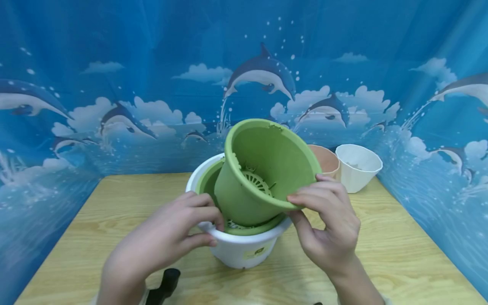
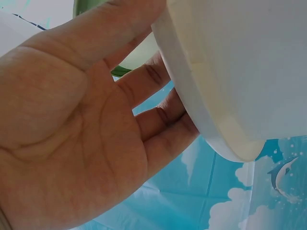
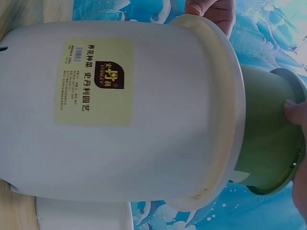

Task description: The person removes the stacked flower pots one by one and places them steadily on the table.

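A white flowerpot (image 1: 233, 250) with a yellowish label (image 3: 93, 81) stands upright on the table, a green liner pot (image 1: 207, 183) inside it. A second green pot (image 1: 238, 190) tilts out of its mouth, opening up and to the right; slots show in its floor and bits of dirt cling to its rim. My left hand (image 1: 171, 231) pinches the white pot's rim (image 2: 192, 91) at the left, fingers inside and thumb outside. With the right hand (image 1: 331, 222) I grip the tilted pot's rim, thumb outside and fingertips over the edge.
Behind the right hand stand a terracotta-coloured pot (image 1: 325, 160) and a white faceted pot (image 1: 356, 176) with small bits inside. A black handle (image 1: 164, 287) lies by the left wrist. A blue dolphin curtain (image 1: 171, 51) surrounds the wood-grain table (image 1: 141, 190).
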The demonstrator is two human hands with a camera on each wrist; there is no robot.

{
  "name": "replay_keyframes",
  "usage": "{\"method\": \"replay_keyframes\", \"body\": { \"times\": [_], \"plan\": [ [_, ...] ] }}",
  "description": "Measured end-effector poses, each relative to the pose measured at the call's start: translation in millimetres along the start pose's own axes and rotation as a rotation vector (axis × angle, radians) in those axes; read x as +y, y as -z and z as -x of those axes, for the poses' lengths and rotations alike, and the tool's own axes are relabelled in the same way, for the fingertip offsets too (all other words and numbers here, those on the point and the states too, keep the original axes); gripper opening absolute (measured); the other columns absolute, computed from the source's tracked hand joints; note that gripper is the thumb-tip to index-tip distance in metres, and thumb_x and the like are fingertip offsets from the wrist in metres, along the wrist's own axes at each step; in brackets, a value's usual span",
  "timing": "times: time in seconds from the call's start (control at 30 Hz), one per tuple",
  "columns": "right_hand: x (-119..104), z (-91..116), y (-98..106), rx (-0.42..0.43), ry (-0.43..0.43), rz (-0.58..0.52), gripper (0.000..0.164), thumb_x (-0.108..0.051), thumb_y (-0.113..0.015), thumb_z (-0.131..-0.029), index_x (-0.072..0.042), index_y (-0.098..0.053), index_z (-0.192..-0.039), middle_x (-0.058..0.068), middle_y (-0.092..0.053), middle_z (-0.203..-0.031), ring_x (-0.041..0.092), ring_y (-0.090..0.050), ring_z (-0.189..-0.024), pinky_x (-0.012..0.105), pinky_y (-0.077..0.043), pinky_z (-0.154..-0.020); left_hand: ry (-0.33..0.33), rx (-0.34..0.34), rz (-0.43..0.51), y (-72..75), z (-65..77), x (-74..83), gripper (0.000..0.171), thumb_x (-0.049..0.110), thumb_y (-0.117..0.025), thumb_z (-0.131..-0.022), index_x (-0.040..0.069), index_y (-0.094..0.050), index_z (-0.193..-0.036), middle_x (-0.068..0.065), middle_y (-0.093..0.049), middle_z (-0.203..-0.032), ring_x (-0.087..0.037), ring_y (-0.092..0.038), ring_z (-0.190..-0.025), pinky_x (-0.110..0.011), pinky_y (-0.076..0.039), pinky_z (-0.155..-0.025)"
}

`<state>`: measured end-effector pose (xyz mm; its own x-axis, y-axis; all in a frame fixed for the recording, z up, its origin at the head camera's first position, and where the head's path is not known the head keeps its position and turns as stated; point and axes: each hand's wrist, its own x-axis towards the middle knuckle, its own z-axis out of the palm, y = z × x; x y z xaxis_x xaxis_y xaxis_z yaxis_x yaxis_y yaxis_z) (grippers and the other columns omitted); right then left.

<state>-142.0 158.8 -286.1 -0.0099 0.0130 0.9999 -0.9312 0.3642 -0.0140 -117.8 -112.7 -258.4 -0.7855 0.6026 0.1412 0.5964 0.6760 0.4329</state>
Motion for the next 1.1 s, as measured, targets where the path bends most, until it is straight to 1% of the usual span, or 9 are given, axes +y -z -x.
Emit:
{"method": "replay_keyframes", "body": {
  "times": [0.2,0.33,0.67,0.77,0.9,0.97,1.1],
  "plan": [
    [-1.6,-3.3,2.1,0.104,-0.006,0.019,0.024,-0.016,-0.081,-0.083,0.004,-0.071,-0.074,0.016,-0.068,-0.071,0.031,-0.059,-0.075,0.043,-0.049,-0.098,-0.001,0.004,-0.015,-0.2,-1.4,1.0,0.02,0.031,-0.078,-0.085,0.041,-0.065,-0.097,0.023,-0.056,-0.1,-0.003,-0.053,-0.095,-0.032,-0.052,-0.08],
    [-1.1,-6.0,2.4,0.158,-0.012,0.01,0.025,-0.015,-0.083,-0.08,0.005,-0.07,-0.074,0.016,-0.068,-0.071,0.03,-0.059,-0.076,0.042,-0.049,-0.097,0.003,0.004,-0.014,0.5,-1.6,0.9,0.019,0.031,-0.078,-0.086,0.041,-0.066,-0.097,0.023,-0.056,-0.1,-0.004,-0.052,-0.095,-0.032,-0.052,-0.079],
    [-3.2,-11.0,0.9,0.288,0.009,-0.02,0.03,-0.013,-0.087,-0.075,0.007,-0.066,-0.071,0.017,-0.065,-0.068,0.027,-0.059,-0.075,0.04,-0.049,-0.095,0.008,0.002,-0.005,-0.8,-0.6,0.1,0.02,0.031,-0.078,-0.085,0.041,-0.066,-0.097,0.024,-0.056,-0.1,-0.003,-0.052,-0.096,-0.032,-0.052,-0.08],
    [-3.7,-13.5,-0.4,0.332,0.017,-0.015,0.031,-0.013,-0.087,-0.075,0.007,-0.064,-0.071,0.017,-0.065,-0.068,0.026,-0.059,-0.074,0.04,-0.049,-0.096,0.008,0.004,-0.004,-0.8,-0.2,0.1,0.02,0.032,-0.078,-0.085,0.042,-0.066,-0.097,0.024,-0.056,-0.101,-0.004,-0.053,-0.098,-0.033,-0.052,-0.082],
    [-1.9,-15.1,-0.1,0.393,0.023,0.021,0.031,-0.012,-0.088,-0.073,0.007,-0.063,-0.07,0.017,-0.065,-0.067,0.025,-0.059,-0.073,0.041,-0.048,-0.095,0.007,0.006,-0.006,-0.6,0.0,0.2,0.02,0.032,-0.078,-0.085,0.042,-0.066,-0.097,0.024,-0.056,-0.101,-0.004,-0.053,-0.098,-0.033,-0.052,-0.082],
    [-1.0,-15.5,0.7,0.411,0.021,0.037,0.031,-0.012,-0.088,-0.072,0.006,-0.063,-0.069,0.017,-0.065,-0.067,0.026,-0.059,-0.073,0.041,-0.048,-0.095,0.007,0.006,-0.009,-0.8,-0.1,0.4,0.02,0.032,-0.078,-0.085,0.042,-0.066,-0.097,0.024,-0.056,-0.101,-0.003,-0.053,-0.097,-0.032,-0.052,-0.081],
    [-0.9,-16.4,1.8,0.408,0.013,0.056,0.031,-0.013,-0.088,-0.073,0.006,-0.064,-0.069,0.016,-0.065,-0.067,0.026,-0.058,-0.074,0.04,-0.048,-0.094,0.008,0.006,-0.012,-1.3,-0.3,0.6,0.02,0.033,-0.078,-0.085,0.042,-0.066,-0.097,0.025,-0.056,-0.1,-0.003,-0.053,-0.096,-0.032,-0.052,-0.081]
  ]
}}
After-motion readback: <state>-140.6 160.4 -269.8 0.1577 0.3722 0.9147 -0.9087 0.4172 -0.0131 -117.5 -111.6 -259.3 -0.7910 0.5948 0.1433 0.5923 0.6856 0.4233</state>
